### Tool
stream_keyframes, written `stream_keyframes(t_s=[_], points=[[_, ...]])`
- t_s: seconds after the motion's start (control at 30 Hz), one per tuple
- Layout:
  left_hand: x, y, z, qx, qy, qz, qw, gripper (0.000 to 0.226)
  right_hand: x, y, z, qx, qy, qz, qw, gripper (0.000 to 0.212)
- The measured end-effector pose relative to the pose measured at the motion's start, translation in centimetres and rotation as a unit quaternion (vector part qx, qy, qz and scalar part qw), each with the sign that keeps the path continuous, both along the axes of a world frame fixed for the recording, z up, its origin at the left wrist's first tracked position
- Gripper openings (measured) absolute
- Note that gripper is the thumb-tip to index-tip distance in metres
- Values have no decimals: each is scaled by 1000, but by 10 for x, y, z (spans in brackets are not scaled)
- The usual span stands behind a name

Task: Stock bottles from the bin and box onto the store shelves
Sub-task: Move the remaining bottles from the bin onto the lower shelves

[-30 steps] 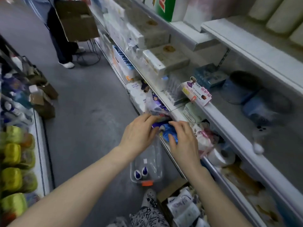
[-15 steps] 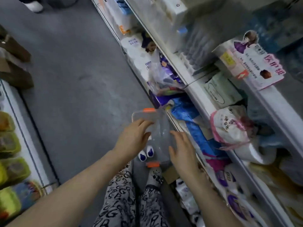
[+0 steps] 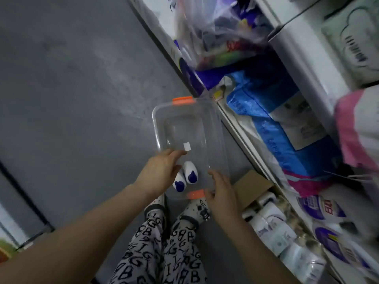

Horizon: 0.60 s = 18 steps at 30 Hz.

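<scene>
A clear plastic bin (image 3: 162, 119) with orange latches stands on the grey floor beside the shelves. Two small white bottles with dark blue caps (image 3: 189, 174) lie at its near end. My left hand (image 3: 162, 171) reaches down into the bin with relaxed fingers, right beside the bottles; whether it touches them I cannot tell. My right hand (image 3: 222, 191) rests with straight fingers on the bin's near right corner, by the orange latch (image 3: 195, 194). A cardboard box (image 3: 251, 187) holding white packaged bottles sits on the floor just right of the bin.
Store shelves (image 3: 303, 64) run along the right, crammed with blue, purple and pink packs and a plastic bag. My patterned trouser legs and socked feet are just below the bin. Another shelf base edges the lower left.
My view has dropped from the shelf to the floor. Both hands left the blue pack on the shelf and came down to the clear bin.
</scene>
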State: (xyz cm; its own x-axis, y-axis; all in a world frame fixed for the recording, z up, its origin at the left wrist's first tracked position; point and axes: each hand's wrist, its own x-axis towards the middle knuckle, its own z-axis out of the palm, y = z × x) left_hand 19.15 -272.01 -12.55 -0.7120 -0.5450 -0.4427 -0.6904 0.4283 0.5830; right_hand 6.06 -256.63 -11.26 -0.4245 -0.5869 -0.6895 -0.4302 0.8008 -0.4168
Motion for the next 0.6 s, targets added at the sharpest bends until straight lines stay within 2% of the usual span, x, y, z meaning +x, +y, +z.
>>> stream_keyframes(t_s=[0.13,0.3,0.43,0.6], points=[[2,13,-68,33,-42,-26,998,44,7,3,-56,28,-47,-17,998,54],[1,26,-141,60,-88,-46,993,44,20,3,-122,79,-82,-88,990,53],[-4,32,-185,76,-106,-70,989,44,27,6,-169,91,-90,-124,984,50],[-8,38,-222,118,-114,-101,981,46,29,3,-198,64,-150,-131,978,38]])
